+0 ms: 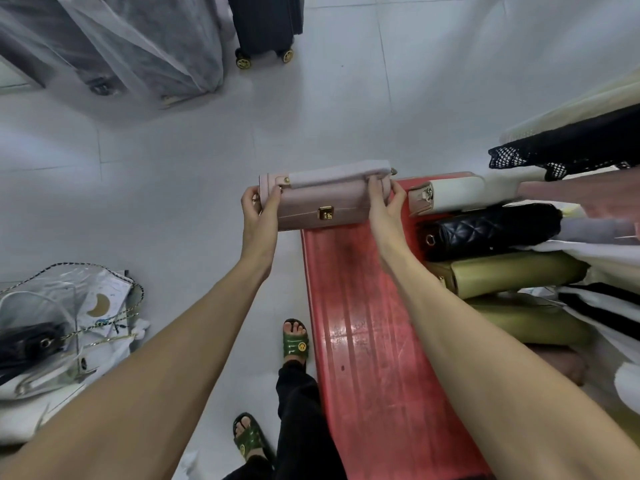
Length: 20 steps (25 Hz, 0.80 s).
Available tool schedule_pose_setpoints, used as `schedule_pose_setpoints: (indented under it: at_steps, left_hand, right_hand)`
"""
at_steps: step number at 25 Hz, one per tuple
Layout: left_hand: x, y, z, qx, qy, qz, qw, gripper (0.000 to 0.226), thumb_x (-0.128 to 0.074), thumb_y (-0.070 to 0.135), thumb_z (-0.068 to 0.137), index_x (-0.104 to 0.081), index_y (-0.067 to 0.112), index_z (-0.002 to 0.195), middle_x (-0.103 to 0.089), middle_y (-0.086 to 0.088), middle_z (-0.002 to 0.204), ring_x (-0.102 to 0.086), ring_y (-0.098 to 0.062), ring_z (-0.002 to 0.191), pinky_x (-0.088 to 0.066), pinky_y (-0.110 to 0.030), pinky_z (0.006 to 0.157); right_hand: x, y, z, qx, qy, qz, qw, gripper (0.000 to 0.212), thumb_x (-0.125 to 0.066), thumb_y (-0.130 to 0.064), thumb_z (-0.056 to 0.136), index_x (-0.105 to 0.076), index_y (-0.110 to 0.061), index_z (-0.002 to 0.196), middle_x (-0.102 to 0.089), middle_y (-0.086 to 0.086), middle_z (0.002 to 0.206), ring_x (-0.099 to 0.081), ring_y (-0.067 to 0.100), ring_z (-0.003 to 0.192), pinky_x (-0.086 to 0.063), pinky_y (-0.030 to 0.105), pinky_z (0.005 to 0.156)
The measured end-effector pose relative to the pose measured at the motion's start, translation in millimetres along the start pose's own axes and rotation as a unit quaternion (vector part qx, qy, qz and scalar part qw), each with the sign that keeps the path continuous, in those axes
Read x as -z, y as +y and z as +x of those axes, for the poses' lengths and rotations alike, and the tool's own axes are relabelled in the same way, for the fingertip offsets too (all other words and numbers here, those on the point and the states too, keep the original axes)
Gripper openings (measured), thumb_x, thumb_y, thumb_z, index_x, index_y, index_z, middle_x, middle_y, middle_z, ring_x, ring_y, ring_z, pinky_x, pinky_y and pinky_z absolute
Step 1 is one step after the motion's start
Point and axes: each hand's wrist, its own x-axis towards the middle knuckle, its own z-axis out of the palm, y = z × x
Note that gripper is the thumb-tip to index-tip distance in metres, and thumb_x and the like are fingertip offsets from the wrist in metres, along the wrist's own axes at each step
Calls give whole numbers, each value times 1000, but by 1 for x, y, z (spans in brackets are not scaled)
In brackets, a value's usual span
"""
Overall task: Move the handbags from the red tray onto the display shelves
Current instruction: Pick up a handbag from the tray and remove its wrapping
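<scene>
The left hand (258,216) and the right hand (384,209) are gripping the two ends of a smooth, boxy pink handbag (322,202) with a gold clasp (325,213), at the far end of the ribbed, scratched red tray (363,341). Along the tray's right side a cream handbag (450,194), a black quilted handbag (491,230) and an olive handbag (512,273) are lying side by side. Cloths are hiding their right ends.

1. Floor (173,188): white tile. Black suitcase (265,19) on wheels at top centre, plastic-covered cases (138,46) at upper left, pile of clear plastic bags (62,327) at lower left.
2. Red tray (367,341), centre-right. Along its right edge, top to bottom: white handbag (450,194), black quilted handbag (491,230), olive handbag (512,271).
</scene>
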Motion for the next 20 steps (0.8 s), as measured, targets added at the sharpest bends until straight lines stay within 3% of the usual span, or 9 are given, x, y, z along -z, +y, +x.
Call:
schedule_pose_setpoints:
  at_steps: [3, 6, 9, 11, 14, 17, 20]
  left_hand:
    - [7, 12, 3, 8, 5, -25, 1000, 40, -33, 60, 104, -42, 36, 135, -50, 19, 117, -49, -1, 108, -37, -22, 80]
    - [32, 24, -8, -4, 23, -28, 999, 56, -23, 64, 104, -39, 34, 148, -50, 28, 114, -45, 14, 102, -36, -21, 82]
    - [70, 44, -26, -18, 47, -37, 998, 65, -21, 73, 99, -41, 35, 148, -55, 18, 129, -51, 1, 115, -40, -35, 103]
    - [103, 65, -44, -35, 65, -53, 996, 76, -22, 81, 90, -44, 34, 145, -56, 11, 137, -52, -11, 126, -41, -47, 110]
    - [157, 99, -85, -66, 96, -89, 989, 75, -20, 83, 88, -54, 33, 133, -62, 5, 132, -57, -16, 124, -49, -46, 100]
    - [207, 128, -134, -100, 122, -112, 981, 71, -17, 78, 94, -56, 31, 130, -66, 3, 125, -62, -11, 112, -52, -35, 75]
    - [264, 140, -196, -144, 155, -148, 966, 63, -17, 75, 97, -58, 35, 124, -66, 4, 122, -62, -8, 105, -49, -32, 69]
  right_hand:
    - [-3, -5, 4, -8, 5, -5, 1000, 60, -36, -61, 103, -34, -22, 149, -44, -5, 143, -42, 11, 130, -32, 29, 110]
    - [-17, -14, -16, -8, 1, 0, 1000, 63, -34, -75, 95, -41, -30, 139, -49, 0, 146, -48, 19, 133, -37, 46, 117]
    - [-39, -39, -46, 7, -25, 19, 999, 57, -33, -83, 87, -42, -42, 125, -48, -4, 141, -48, 17, 129, -40, 50, 114]
    - [-56, -66, -71, 21, -51, 28, 998, 69, -33, -90, 76, -44, -45, 127, -45, -4, 141, -45, 18, 132, -40, 52, 113]
    - [-83, -105, -117, 54, -90, 23, 994, 83, -30, -93, 63, -42, -51, 134, -42, 0, 144, -39, 26, 136, -38, 54, 113]
    - [-104, -137, -172, 96, -137, 24, 986, 73, -30, -94, 66, -42, -53, 125, -46, -2, 143, -47, 23, 129, -42, 55, 110]
    - [-124, -168, -242, 169, -191, 15, 967, 78, -30, -95, 70, -44, -50, 131, -53, -9, 135, -51, 20, 125, -44, 56, 108]
